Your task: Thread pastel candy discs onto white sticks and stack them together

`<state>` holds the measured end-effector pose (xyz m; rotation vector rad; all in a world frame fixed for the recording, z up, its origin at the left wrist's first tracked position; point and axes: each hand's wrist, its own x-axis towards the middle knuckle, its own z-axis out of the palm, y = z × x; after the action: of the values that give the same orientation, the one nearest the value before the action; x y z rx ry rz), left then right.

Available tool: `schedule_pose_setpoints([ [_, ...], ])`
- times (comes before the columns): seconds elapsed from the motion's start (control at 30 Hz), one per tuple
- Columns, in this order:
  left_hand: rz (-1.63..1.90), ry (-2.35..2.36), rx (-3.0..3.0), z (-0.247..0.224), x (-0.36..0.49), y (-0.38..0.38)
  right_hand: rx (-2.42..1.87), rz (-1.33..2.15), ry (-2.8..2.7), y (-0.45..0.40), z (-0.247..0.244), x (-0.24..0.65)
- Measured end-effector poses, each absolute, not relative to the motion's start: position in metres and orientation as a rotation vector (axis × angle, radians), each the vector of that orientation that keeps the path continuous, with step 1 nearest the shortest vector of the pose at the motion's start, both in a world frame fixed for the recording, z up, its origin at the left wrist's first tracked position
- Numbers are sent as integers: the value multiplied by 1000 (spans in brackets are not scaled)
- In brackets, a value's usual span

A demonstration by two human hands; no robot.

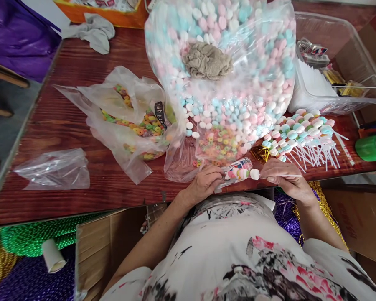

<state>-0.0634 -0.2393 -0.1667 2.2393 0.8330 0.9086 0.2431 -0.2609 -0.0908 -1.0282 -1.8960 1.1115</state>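
At the table's front edge, my left hand pinches a small clear printed plastic bag. My right hand grips the white stick of a marshmallow skewer. The skewer's pastel pieces lie partly inside the bag, and the one nearest my right hand sticks out of it. Just beyond my right hand is a pile of similar skewers, their white sticks pointing towards me. Gold twist ties lie beside that pile. A clear bag of small colourful rings sits beyond my left hand.
A big clear bag of pastel marshmallows with a crumpled brown cloth on it fills the back. Left are an opened bag of colourful rings and a flat clear bag. Right are a plastic bin and green tape.
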Motion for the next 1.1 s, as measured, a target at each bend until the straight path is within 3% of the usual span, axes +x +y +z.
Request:
schedule_pose_setpoints([
  [0.17, 946, 800, 2198, -167, -62, -239, -932, 1135, -2028, -256, -83, 237],
  [0.5, 1003, 793, 2292, -159, -62, -240, -938, 1282, -1564, -257, -107, 232],
  [0.87, 986, 833, 2056, -147, -64, -247, -988, 937, -1973, -261, -72, 234],
  [1.1, 926, 818, 1953, -142, -61, -249, -831, 1118, -1865, -256, -74, 233],
])
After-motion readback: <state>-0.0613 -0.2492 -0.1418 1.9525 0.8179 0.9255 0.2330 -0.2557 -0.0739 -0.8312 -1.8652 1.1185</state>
